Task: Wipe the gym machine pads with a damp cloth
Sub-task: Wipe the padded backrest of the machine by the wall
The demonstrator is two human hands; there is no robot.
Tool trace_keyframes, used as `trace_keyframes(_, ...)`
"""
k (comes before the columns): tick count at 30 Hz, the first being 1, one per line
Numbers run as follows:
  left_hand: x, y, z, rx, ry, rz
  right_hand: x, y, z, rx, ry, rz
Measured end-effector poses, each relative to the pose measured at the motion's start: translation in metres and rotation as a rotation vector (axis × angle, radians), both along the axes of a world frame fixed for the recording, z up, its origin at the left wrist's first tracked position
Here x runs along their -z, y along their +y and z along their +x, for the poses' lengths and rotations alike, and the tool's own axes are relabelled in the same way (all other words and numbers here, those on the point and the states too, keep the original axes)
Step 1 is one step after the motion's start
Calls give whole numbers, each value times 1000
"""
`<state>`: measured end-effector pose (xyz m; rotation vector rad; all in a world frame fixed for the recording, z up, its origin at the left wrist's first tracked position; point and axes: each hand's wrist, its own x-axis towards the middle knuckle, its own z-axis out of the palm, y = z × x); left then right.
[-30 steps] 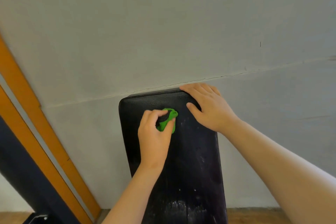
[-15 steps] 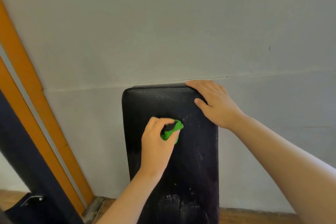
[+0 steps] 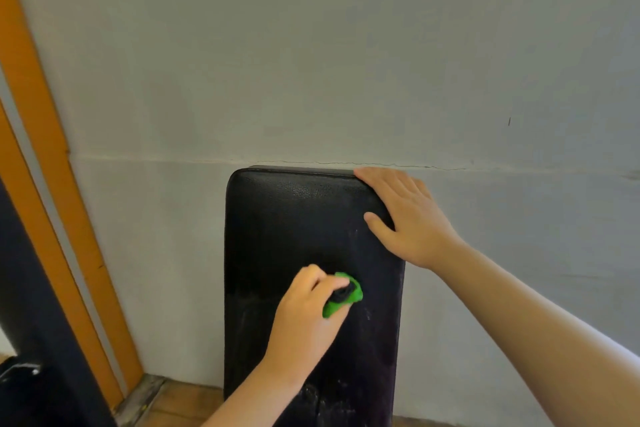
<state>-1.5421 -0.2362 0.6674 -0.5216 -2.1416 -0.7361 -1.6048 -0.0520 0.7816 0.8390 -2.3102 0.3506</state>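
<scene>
The head view looks down on a long black padded bench cushion with a grained vinyl skin [image 3: 294, 236], standing steeply with its rounded top edge against a pale grey painted wall [image 3: 311, 62].

The left hand [image 3: 304, 322] lies on the middle of the cushion's face, a little below its centre. Its fingers and thumb are curled tight round a small bunched bright green cloth [image 3: 343, 298], which sticks out past the fingertips towards the cushion's right edge and is pressed onto the vinyl. A dark patch shows in the folds of the cloth; what it is cannot be told.

The right hand [image 3: 405, 218] rests flat on the cushion's upper right corner. Its fingers are straight and close together and reach over the top edge, while the thumb lies spread on the cushion's face. It holds nothing.

Whitish smears [image 3: 329, 395] mark the lower end of the cushion, below the left hand, and faint streaks run along its right side.

A thin crack [image 3: 381, 165] runs across the wall just above the cushion's top edge. Well left of the cushion two slanted orange strips [image 3: 45, 149] lean along the wall, with a dark navy beam [image 3: 31, 305] further left. A brown wooden floor [image 3: 194, 406] shows at the cushion's foot.
</scene>
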Motion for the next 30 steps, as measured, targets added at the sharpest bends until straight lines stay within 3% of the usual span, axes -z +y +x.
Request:
trace_keyframes(4, -1, -6, 0, 25, -19, -38, -2, 3, -2, -1, 3, 34)
trace_keyframes(11, -82, 8, -24, 28, 32, 162, -3, 1, 0, -3, -28, -17)
trace_keyframes(15, -80, 17, -27, -1, 78, 165, -3, 2, 0, -12, -44, -24)
trace_keyframes(21, -3, 13, -3, 151, 35, -350, -7, 4, 4, 20, -64, 34)
trace_keyframes(24, 0, 5, 5, 180, -130, -163, -18, 1, 12, 32, -163, 37)
trace_keyframes(27, -28, -2, 7, 197, -254, 210, -18, -3, 31, 36, -213, -109)
trace_keyframes(30, -55, -11, 6, 214, -332, 409, 4, -2, 58, 66, -179, -288)
